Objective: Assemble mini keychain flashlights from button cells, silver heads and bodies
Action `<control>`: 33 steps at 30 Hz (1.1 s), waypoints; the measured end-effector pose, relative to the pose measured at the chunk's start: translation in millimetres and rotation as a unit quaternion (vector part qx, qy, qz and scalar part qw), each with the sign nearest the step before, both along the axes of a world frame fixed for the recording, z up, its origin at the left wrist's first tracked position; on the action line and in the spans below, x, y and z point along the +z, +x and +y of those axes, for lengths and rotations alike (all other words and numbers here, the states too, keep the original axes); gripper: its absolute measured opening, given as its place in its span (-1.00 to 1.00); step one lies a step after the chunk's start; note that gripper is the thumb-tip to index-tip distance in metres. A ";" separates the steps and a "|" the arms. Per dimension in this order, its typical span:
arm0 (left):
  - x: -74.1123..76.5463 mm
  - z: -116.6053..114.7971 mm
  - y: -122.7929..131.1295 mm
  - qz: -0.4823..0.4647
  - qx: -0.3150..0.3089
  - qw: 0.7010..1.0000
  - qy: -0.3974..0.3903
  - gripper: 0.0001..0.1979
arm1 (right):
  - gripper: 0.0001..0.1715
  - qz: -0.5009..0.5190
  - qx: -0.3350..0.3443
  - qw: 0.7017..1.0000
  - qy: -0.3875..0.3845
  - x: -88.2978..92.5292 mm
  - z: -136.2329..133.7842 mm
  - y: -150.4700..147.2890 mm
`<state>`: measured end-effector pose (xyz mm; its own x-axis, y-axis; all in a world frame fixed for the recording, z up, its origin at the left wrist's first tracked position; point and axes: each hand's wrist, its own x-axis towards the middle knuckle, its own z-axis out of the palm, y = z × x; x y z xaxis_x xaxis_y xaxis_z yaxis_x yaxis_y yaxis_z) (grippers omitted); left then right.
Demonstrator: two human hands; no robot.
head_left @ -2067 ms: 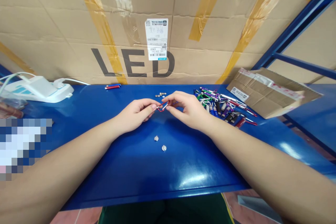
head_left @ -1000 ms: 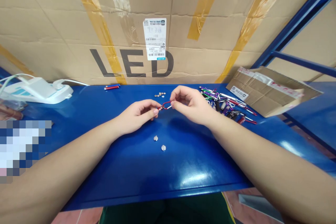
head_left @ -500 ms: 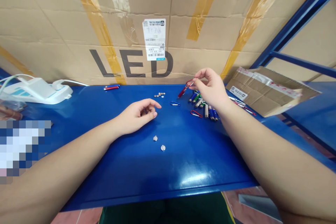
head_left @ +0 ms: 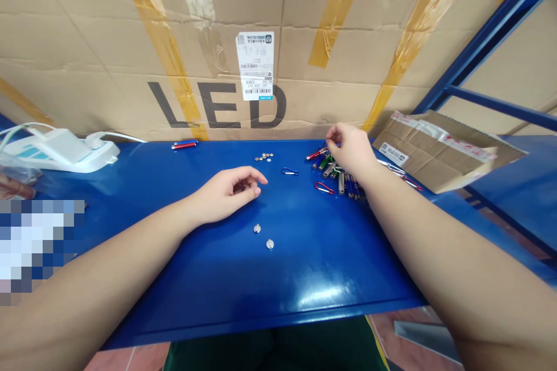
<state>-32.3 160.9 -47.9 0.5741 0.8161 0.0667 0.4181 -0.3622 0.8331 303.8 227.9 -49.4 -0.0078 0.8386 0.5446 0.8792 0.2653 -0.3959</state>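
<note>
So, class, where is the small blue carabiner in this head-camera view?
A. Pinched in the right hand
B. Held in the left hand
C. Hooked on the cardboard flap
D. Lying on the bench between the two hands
D: the blue carabiner lies on the blue bench, apart from both the left hand and the right hand.

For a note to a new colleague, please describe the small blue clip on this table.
Below the brown cardboard printed LED, find the glossy blue metal table and the heap of colourful metal pen lights right of centre. Just left of them lies a small blue carabiner clip, apart from the heap, unlike the red carabiner beside it.
</note>
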 end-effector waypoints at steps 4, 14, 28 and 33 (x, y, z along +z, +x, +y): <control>-0.2 0.1 -0.6 0.005 -0.005 1.000 0.002 -0.68 | -0.82 -0.029 0.041 0.998 -0.045 -1.6 0.9 -0.3; 1.2 0.2 0.2 0.016 -0.014 1.000 0.014 -0.72 | -0.71 -0.113 0.078 0.989 -0.054 -7.2 3.3 2.3; 2.8 -0.6 1.6 0.040 -0.007 0.998 0.046 -0.74 | -0.81 -0.194 0.274 0.940 -0.067 -0.2 -33.3 -50.4; 4.0 15.0 -11.6 0.115 0.084 0.971 0.194 -0.71 | -0.89 -0.159 0.287 0.938 -0.110 0.5 -34.9 -56.0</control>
